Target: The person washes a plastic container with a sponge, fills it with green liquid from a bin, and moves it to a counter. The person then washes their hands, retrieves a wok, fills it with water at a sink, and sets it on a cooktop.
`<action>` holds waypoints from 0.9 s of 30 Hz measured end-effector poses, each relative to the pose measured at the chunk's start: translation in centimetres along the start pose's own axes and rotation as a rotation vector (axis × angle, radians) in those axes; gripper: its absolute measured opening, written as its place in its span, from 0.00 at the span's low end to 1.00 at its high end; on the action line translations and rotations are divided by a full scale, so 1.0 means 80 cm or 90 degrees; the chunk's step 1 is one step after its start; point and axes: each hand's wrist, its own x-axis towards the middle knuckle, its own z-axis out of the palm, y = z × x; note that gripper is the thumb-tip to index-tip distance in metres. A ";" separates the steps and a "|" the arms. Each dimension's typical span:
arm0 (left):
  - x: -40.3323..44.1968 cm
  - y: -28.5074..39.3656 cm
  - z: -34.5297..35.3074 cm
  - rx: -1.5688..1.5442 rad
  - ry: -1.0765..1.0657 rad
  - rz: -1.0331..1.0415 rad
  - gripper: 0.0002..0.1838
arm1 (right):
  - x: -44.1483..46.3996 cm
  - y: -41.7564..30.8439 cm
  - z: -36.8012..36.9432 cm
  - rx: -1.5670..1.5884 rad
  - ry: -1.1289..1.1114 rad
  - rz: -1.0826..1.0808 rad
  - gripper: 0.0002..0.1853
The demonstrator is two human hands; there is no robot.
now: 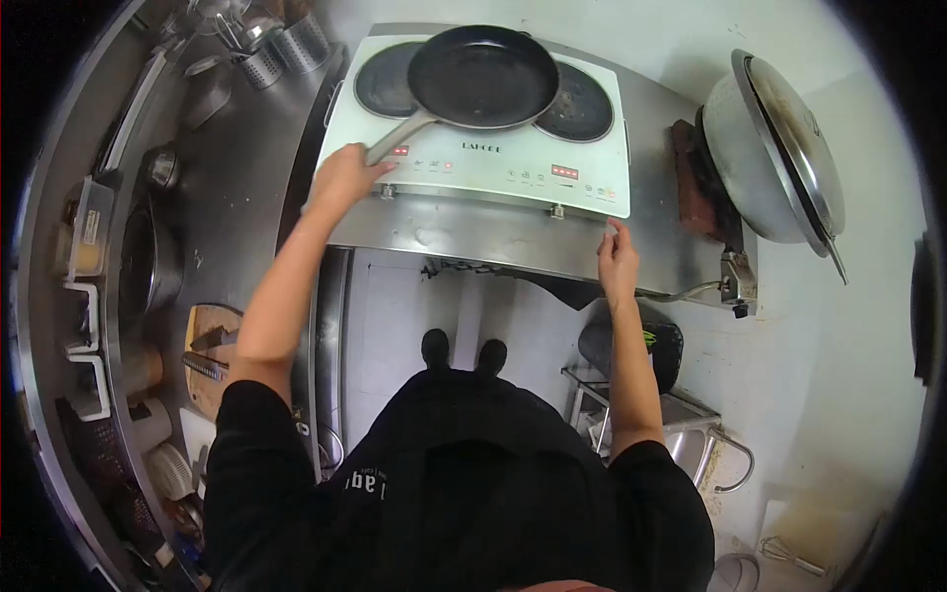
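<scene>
Left hand grips the pan (canisters further left hold utensils).

I see a steel counter running across the far side, with a white two-plate cooktop lying on it and a reddish block toward its right end. Down the left I make out a steel worktop: perforated metal holders stand far, a wooden cutting board lies nearer.
</scene>
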 end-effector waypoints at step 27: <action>-0.103 0.267 0.125 -0.298 -0.006 0.093 0.35 | 0.040 -0.164 0.209 -0.223 -0.073 -0.457 0.16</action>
